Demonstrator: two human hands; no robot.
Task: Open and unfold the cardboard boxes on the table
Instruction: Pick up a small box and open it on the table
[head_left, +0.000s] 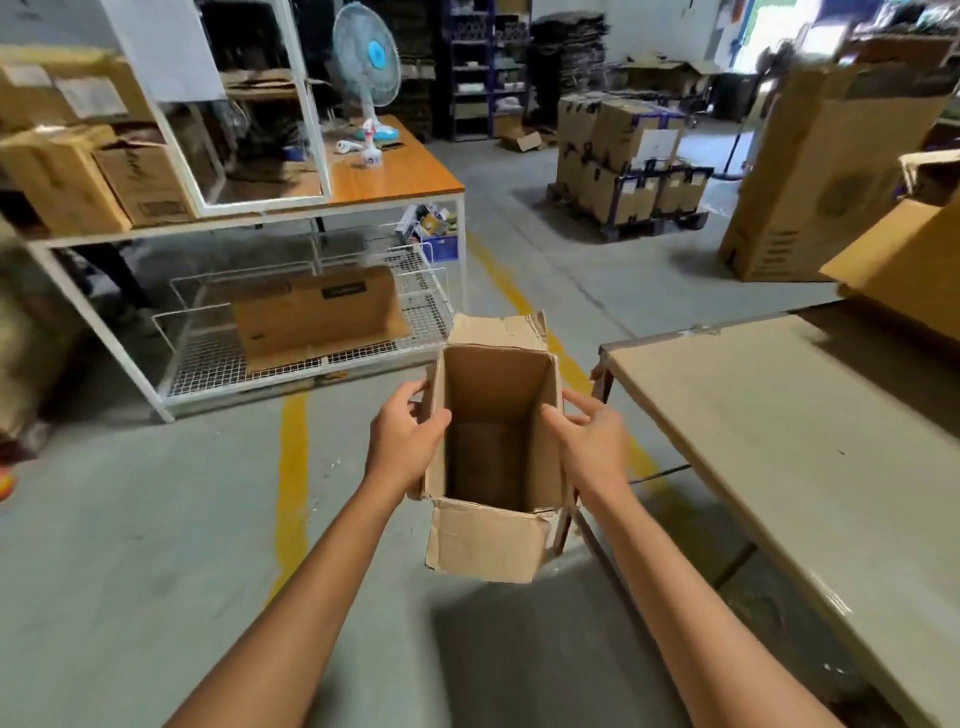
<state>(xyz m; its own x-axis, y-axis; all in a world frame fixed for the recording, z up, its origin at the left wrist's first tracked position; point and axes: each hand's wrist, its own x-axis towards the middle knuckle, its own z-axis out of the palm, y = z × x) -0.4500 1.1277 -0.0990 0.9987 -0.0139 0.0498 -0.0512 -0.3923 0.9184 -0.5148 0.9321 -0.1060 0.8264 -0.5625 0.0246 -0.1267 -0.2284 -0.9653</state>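
A small brown cardboard box (493, 415) is in the middle of the frame, held up over the grey floor (156, 519). Its top is open. A far flap (498, 330) and a near flap (488, 540) stick out, so 2 flaps show. The left hand (405, 441) grips the left wall, thumb inside and fingers outside. The right hand (592, 441) grips the right wall the same way. A long tan table (779, 441) fills the right of the frame. A blue and white fan (366, 57) stands near the top, left of the middle.
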